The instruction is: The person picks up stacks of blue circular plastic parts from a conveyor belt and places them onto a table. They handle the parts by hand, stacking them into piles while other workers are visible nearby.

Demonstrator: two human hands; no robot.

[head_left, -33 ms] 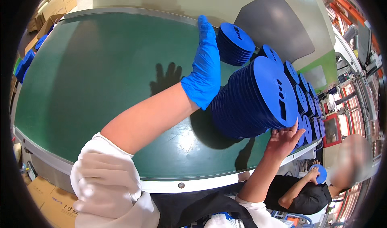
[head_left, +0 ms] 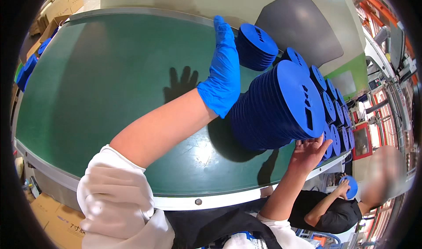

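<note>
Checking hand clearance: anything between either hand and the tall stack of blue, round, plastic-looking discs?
Nothing visible. The bare right hand is at the near edge of the tall blue disc stack; the blue-gloved left hand is close beside it, contact unclear.

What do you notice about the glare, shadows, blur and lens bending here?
In the head view, bright glare sits on the green tabletop; a hand-shaped shadow lies left of the gloved left hand. Also in the head view, the co-worker's head is blurred, and the table's white front edge bows.
</note>
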